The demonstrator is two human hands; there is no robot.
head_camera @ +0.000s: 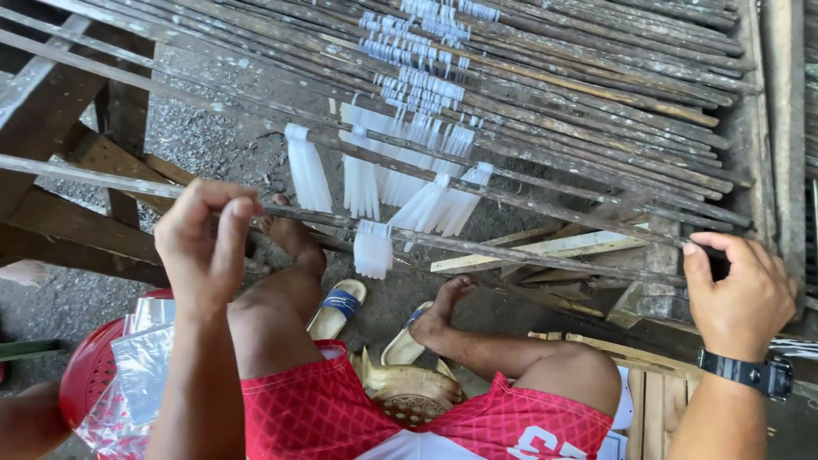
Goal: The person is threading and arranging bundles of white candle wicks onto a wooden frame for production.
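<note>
**Inspector:** State the position of your hands.

**Worker:** My left hand (204,247) is raised at the near end of a long, thin grey wooden rod (477,243) that runs across in front of me. The fingers (232,228) are curled narrow and pinched together right at the rod; whether they grip the rod itself or something small on it, I cannot tell. My right hand (737,294) is closed around the same rod far to the right, thumb on the near side. A black wristwatch (750,372) sits on that wrist.

**Inspector:** What hangs from the rod?

**Worker:** One small bunch of thin white candles (372,249), hanging down just past the middle of the span between my hands. The next rod back carries more white candle bunches (308,175), and further bunches (422,89) hang on rods beyond that.

**Inspector:** And the support?

**Worker:** The rods lie side by side, slanting, as a rack of many weathered wooden sticks (596,77) (wax-spattered, by the look of them), resting on a rough timber frame (771,128) at the right.

**Inspector:** Below?

**Worker:** My knees in red patterned shorts (315,409), bare feet on the grey concrete floor (204,145), beside a cream sandal with a blue strap (338,308). A red plastic stool (85,370) holding clear plastic bags (141,362) stands at my left.
</note>
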